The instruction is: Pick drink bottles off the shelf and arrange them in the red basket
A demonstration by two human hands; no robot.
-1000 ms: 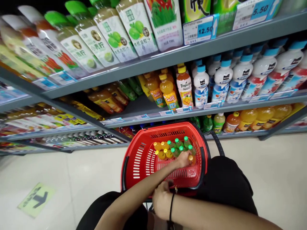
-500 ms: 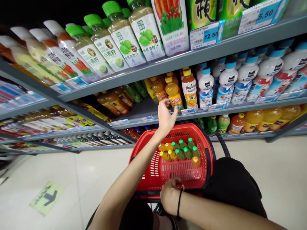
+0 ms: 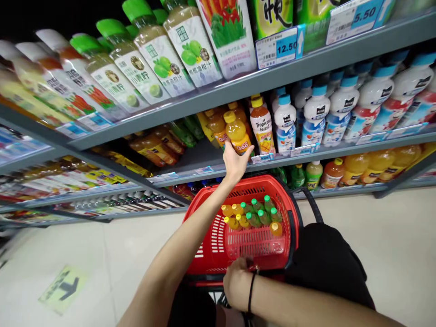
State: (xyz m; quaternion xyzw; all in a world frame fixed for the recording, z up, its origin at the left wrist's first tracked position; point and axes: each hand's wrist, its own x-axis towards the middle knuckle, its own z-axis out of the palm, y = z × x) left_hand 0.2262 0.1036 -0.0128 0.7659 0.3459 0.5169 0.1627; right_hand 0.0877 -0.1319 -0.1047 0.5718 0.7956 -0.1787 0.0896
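Nearest the camera, the right hand, a dark band at its wrist, is closed over the near rim of the red basket, which sits on the person's lap. A cluster of small bottles stands upright against the basket's far wall: yellow-capped bottles on the left, green-capped bottles on the right, and one orange-capped bottle at the right end, nearer the camera. The near half of the basket floor is bare.

Beyond the basket, the left hand is raised to the front edge of the middle shelf, its fingers wrapped round the lower body of an orange juice bottle. That bottle is at the shelf's front edge, tilted, just beside a mango juice bottle.

Judgement: collection is partly done. The gripped bottle is not yet clear of the shelf.

Farther right stand white bottles with blue caps.
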